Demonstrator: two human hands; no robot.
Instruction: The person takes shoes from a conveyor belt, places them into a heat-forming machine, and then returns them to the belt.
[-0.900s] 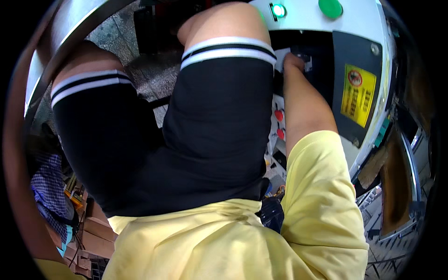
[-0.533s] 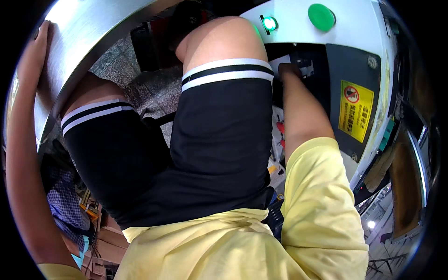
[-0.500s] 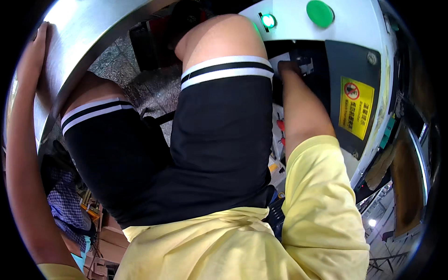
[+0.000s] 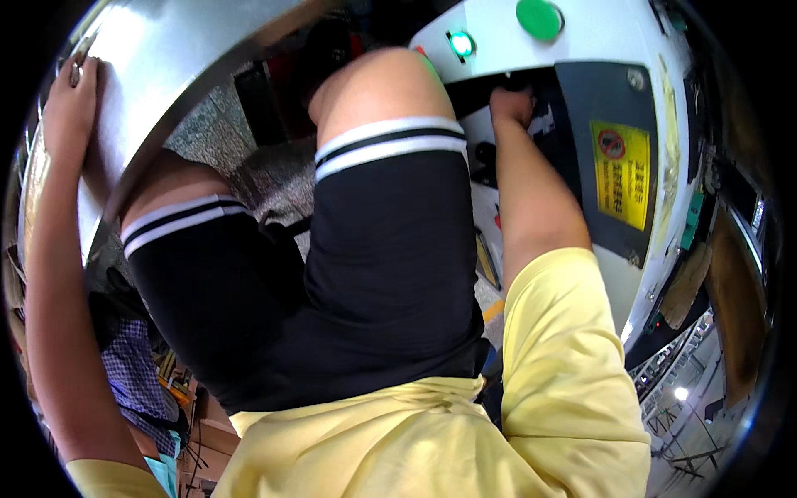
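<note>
My left hand [image 4: 70,112] is at the outer edge of the shiny metal table [image 4: 158,79], at the far left. Its fingers close around a small dark, shiny piece [image 4: 76,73], too small to name. My right hand [image 4: 512,106] reaches into the dark opening under the white machine housing [image 4: 498,37]. Its fingers look curled, but shadow hides the tips and whatever they may hold. A lit green lamp [image 4: 462,44] and a large round green button [image 4: 540,19] sit on the housing above that hand.
Right of my right forearm is a dark grey panel [image 4: 577,174] with a yellow warning label [image 4: 621,174]. My knees, in black shorts [image 4: 386,274], sit between table and machine. A person in a checked garment [image 4: 133,365] shows at the lower left.
The view has shifted slightly. My right hand has turned and curled within the opening. My left hand's fingers have bent around the small shiny piece at the table's edge.
</note>
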